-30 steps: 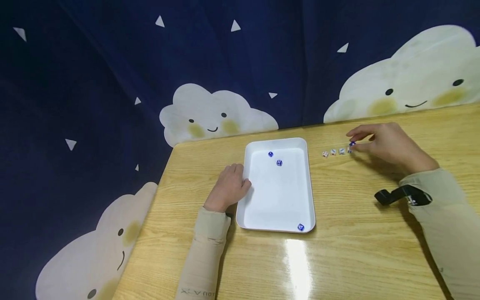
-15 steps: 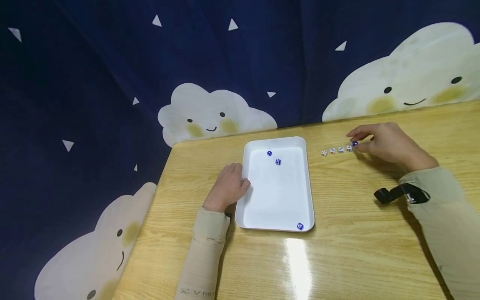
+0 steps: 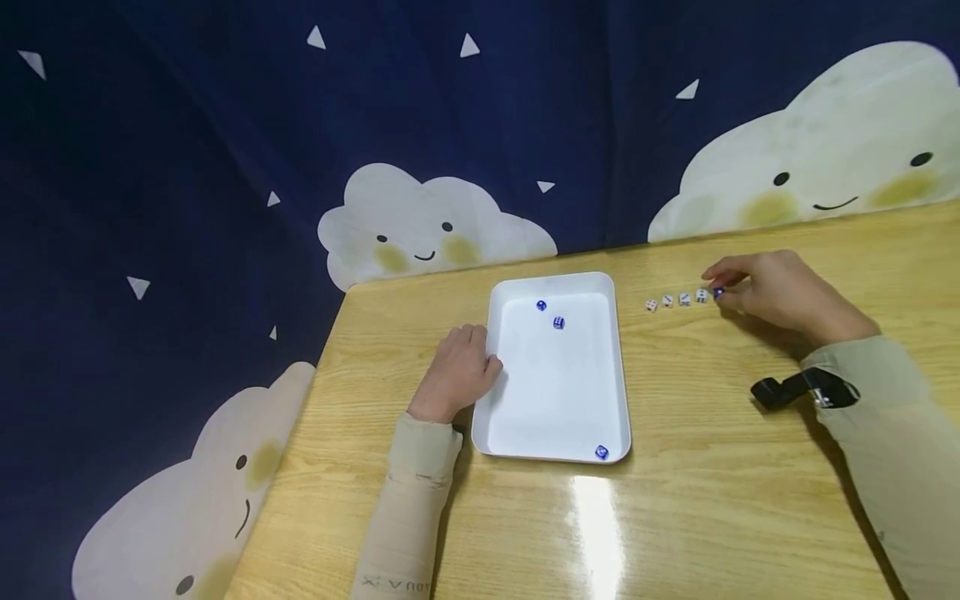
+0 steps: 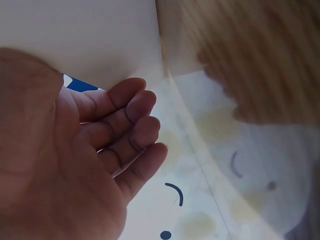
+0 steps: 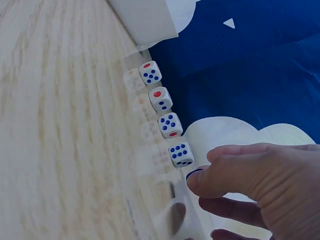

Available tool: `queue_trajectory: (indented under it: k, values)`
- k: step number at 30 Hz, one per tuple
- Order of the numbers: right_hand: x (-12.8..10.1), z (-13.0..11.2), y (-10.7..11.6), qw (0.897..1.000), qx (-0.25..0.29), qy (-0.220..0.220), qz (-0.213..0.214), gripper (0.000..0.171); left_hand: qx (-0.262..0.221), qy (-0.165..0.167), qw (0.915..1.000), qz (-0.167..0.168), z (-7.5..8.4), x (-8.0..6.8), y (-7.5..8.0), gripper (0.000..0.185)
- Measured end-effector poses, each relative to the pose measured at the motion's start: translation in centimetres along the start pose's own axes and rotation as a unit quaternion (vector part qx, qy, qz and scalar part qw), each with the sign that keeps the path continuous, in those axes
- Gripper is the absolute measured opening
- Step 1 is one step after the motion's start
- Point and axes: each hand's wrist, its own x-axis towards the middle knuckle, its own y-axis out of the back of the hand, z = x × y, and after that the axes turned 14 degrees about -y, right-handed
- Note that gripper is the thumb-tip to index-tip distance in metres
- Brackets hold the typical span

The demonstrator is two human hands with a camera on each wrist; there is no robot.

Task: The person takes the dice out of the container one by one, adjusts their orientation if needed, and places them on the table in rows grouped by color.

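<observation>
My right hand (image 3: pixel 787 292) pinches a blue die (image 3: pixel 718 292) at the right end of a row of several white dice (image 3: pixel 684 299) on the table. In the right wrist view only a blue sliver of that die (image 5: pixel 193 173) shows past the thumb, close beside the last white die (image 5: pixel 181 154). My left hand (image 3: pixel 453 375) grips the left rim of a white tray (image 3: pixel 555 400), thumb over the edge. Its fingers look bent in the left wrist view. Inside the tray lie two blue dice near the far end, one of them a die (image 3: pixel 558 322), and a third blue die (image 3: pixel 602 452) in the near right corner.
The wooden table (image 3: pixel 697 500) meets a dark blue curtain (image 3: pixel 450 108) with cloud prints at its back and left. A black wrist strap mount (image 3: pixel 802 390) sticks out from the right sleeve. The row of dice stands between the tray and my right hand.
The blue die in my right hand has gone from over the last white die to the right of it and down to the row's level. The left hand stays at the tray.
</observation>
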Motion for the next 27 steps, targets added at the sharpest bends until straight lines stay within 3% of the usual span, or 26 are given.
queue_trajectory:
  k: [13,20,27]
  values:
    - [0.2,0.0,-0.3,1.000,-0.019,0.002,0.005,0.036,0.017,0.006,0.9998,-0.009,0.3,0.1,0.2,0.029]
    - [-0.1,-0.4,0.7,1.000,0.006,-0.007,-0.006,0.039,0.009,-0.002,1.0000,0.003,0.2,0.0,0.2,0.027]
    - [-0.5,-1.7,1.8,1.000,-0.004,0.014,0.027,0.037,0.007,-0.006,0.9999,0.006,0.1,0.1,0.1,0.026]
